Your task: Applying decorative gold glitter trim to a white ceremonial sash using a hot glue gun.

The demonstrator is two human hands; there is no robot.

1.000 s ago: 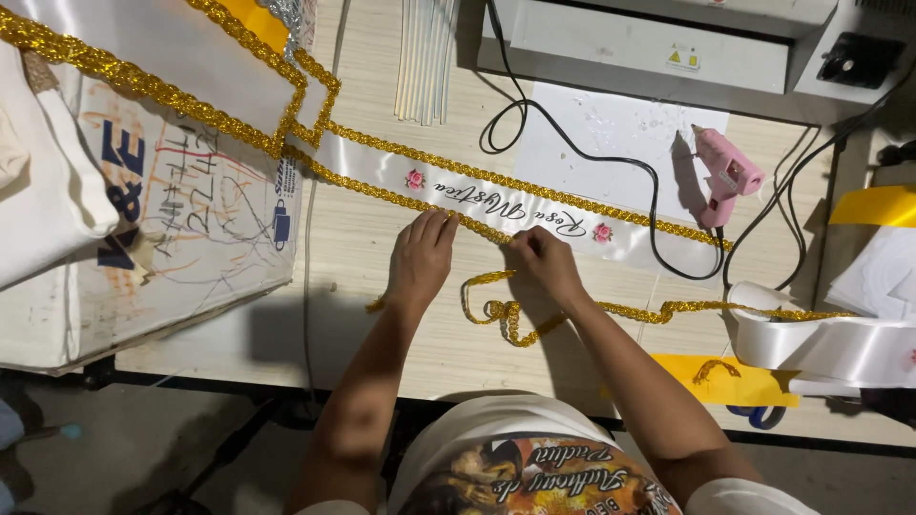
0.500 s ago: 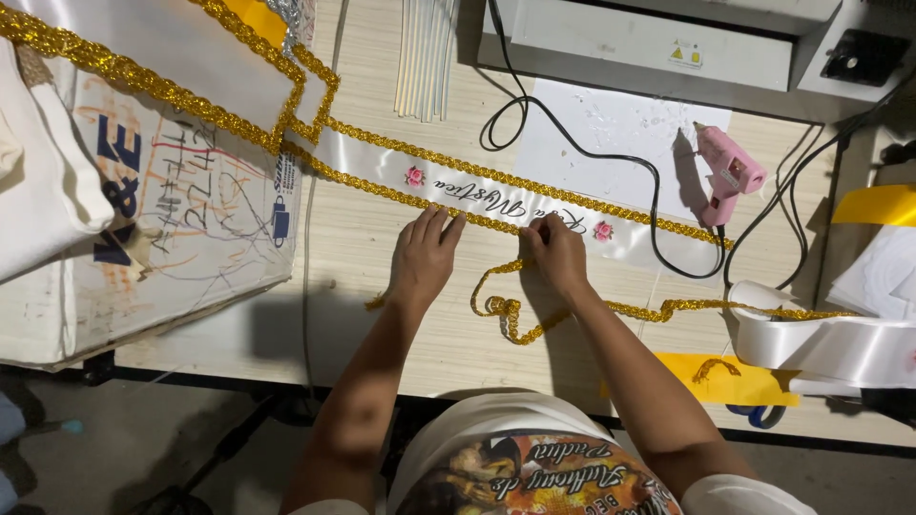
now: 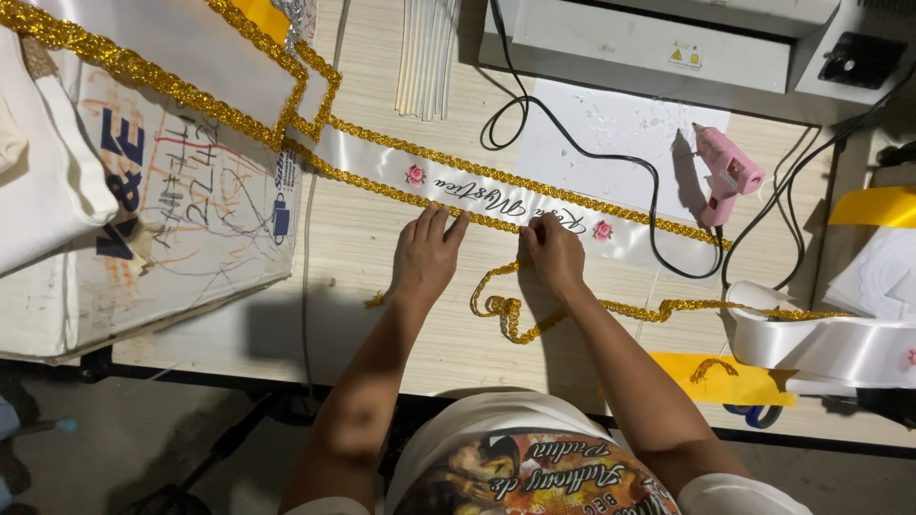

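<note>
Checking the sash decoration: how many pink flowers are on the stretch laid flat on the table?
2. One pink flower sits above the left hand; the other flower is just right of the right hand. More may be hidden elsewhere.

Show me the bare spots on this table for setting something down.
Bare wood lies between the left hand and the scribbled board, and near the front edge under the loose gold trim. Crowded: around the glue gun and cords.
</note>
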